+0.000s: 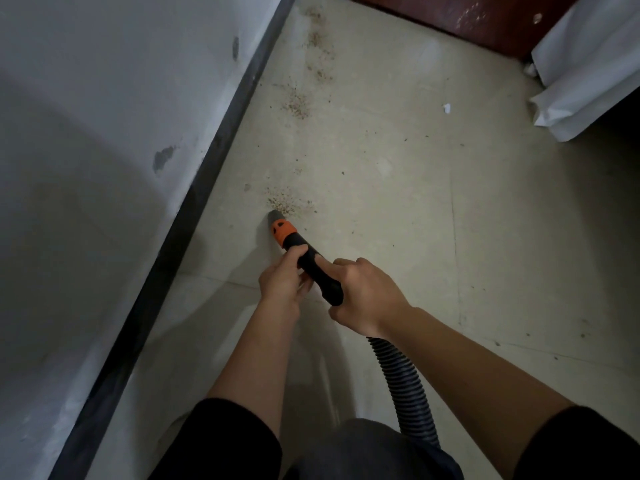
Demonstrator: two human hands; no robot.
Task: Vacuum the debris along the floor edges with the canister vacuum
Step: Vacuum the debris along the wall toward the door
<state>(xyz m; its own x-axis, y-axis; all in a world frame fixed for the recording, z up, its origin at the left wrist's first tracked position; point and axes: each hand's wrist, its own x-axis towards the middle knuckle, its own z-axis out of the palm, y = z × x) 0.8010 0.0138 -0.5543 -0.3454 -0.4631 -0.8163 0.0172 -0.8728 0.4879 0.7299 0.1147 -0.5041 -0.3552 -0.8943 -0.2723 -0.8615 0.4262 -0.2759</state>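
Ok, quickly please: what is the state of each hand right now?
Left hand: closed, gripping the front part of the vacuum nozzle.
Right hand: closed, gripping the rear end of the same nozzle.

Handle point(329, 289) under fingers point(298, 251): black. Collar point(283, 230) just ahead of fingers: orange, small black mark. Tip point(277, 215) beyond collar: grey. Hose point(401, 382) behind fingers: black, ribbed rings. Crumbs point(285, 201) ahead of tip: brown specks in patches. Floor point(398, 202): pale beige, faint thin lines. Skirting point(194, 202) left of fingers: black strip. Wall point(104, 133) beyond skirting: white-grey, dark grey blotches. Door point(467, 19) far ahead, right of fingers: dark red-brown, white speckles. Sheet point(588, 71) beside door: white.
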